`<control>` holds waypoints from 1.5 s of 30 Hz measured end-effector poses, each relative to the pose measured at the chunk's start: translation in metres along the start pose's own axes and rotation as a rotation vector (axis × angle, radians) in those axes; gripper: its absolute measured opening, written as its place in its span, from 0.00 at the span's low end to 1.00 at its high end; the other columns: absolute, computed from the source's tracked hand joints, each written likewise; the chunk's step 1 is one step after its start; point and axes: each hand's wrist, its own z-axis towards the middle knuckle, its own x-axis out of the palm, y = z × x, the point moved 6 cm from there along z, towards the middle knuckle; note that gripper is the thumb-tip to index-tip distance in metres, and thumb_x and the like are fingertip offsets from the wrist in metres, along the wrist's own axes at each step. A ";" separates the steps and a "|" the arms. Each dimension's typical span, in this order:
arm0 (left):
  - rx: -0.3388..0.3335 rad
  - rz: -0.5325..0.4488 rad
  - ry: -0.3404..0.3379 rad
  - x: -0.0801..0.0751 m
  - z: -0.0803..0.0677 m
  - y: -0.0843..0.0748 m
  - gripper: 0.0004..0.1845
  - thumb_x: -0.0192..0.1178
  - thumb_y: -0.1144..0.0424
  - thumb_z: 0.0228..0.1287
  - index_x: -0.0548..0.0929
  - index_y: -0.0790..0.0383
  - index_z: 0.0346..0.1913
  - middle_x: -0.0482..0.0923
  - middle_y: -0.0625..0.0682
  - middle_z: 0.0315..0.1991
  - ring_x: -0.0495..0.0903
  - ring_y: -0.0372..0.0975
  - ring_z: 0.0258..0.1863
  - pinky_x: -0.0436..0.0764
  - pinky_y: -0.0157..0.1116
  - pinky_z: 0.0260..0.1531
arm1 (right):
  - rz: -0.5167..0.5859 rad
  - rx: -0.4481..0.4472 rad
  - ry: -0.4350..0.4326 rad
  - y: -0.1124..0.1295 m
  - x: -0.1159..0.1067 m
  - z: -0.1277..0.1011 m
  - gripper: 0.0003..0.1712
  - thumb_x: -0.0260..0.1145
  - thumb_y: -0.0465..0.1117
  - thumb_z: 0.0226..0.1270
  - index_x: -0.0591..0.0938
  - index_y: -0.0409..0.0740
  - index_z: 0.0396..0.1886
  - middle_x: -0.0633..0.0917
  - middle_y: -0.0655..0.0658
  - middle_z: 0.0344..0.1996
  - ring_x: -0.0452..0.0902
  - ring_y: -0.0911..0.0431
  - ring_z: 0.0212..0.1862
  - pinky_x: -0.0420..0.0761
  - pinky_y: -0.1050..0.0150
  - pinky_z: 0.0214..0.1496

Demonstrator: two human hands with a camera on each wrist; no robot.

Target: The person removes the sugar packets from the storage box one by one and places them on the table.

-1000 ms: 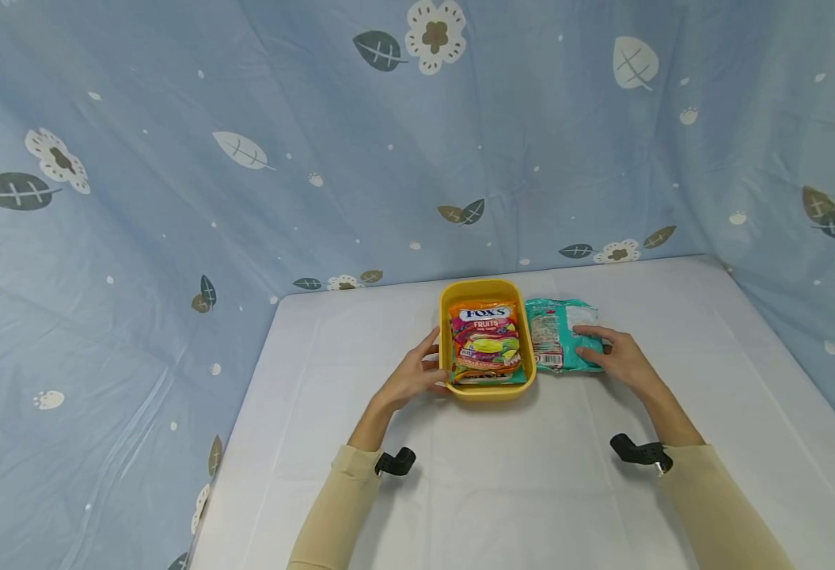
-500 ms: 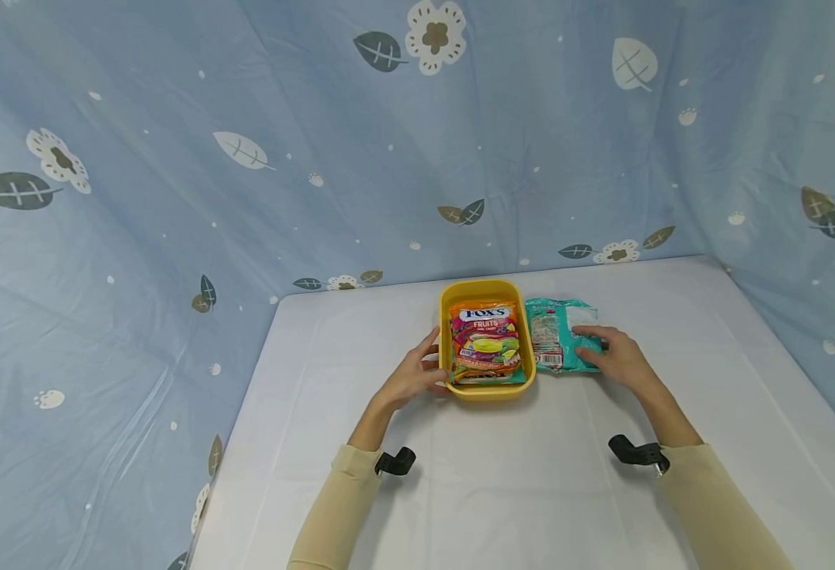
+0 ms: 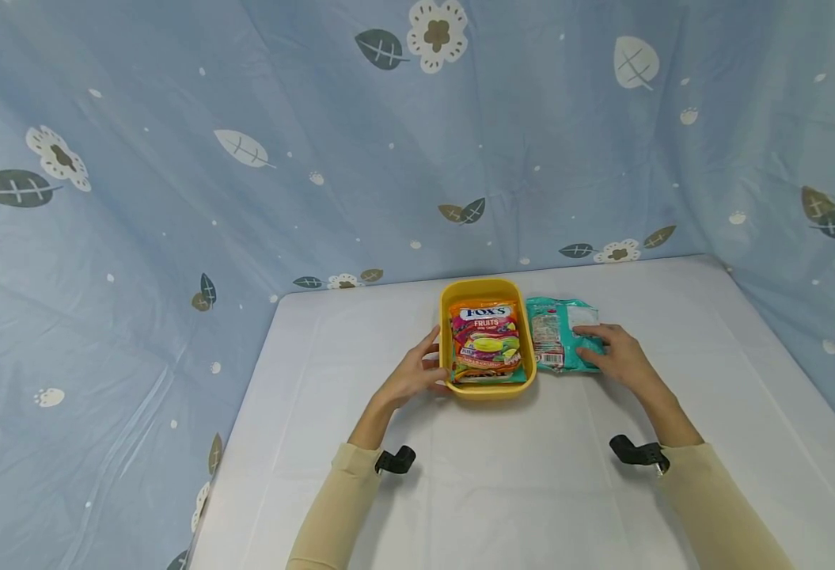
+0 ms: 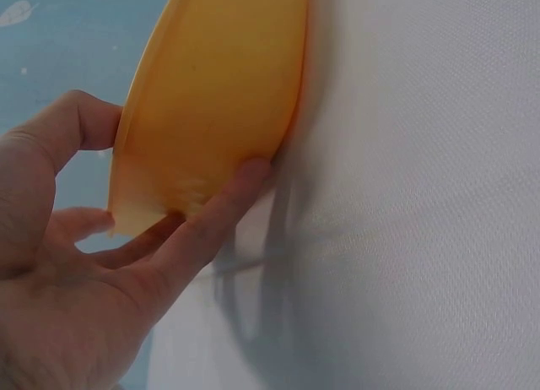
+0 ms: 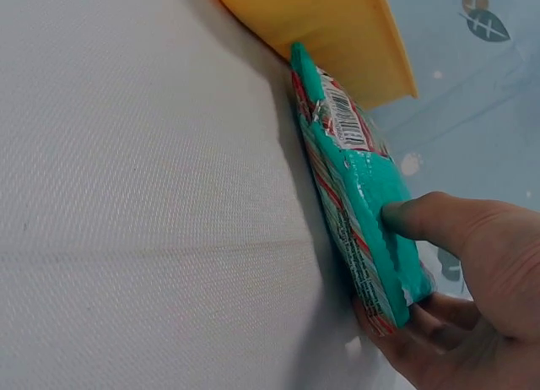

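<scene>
A yellow plastic container (image 3: 488, 286) holds a candy bag (image 3: 487, 336) in orange and purple marked FOX'S FRUITS, with the edge of a teal packet (image 3: 506, 378) showing below it. My left hand (image 3: 410, 376) grips the container's left side, thumb near the rim and a finger low on the outer wall (image 4: 219, 69). To the right of the container, a teal candy bag (image 3: 548, 336) lies back side up with its barcode showing. My right hand (image 3: 620, 360) pinches its right edge, thumb (image 5: 422, 217) on top and other fingers at the far edge.
A white cloth (image 3: 502, 483) covers the table. Behind it and to the left hangs a blue curtain (image 3: 360, 158) printed with leaves and flowers. Each wrist wears a black camera mount (image 3: 396, 461). The teal bag lies close against the container's right wall.
</scene>
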 end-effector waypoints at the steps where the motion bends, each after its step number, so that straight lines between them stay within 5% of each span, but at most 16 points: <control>1: 0.002 0.007 0.000 0.000 0.000 0.000 0.49 0.58 0.73 0.63 0.40 0.55 0.80 0.56 0.69 0.72 0.67 0.62 0.67 0.85 0.51 0.50 | -0.001 -0.001 0.000 0.000 0.000 0.000 0.25 0.65 0.42 0.67 0.77 0.37 0.61 0.72 0.23 0.61 0.67 0.28 0.62 0.74 0.32 0.59; 45: -0.003 -0.025 0.000 0.000 -0.001 0.000 0.49 0.58 0.73 0.63 0.40 0.55 0.80 0.55 0.69 0.72 0.66 0.63 0.68 0.83 0.56 0.52 | -0.055 -0.012 -0.001 0.004 -0.003 -0.002 0.26 0.64 0.42 0.68 0.76 0.37 0.63 0.71 0.22 0.62 0.68 0.27 0.61 0.75 0.31 0.56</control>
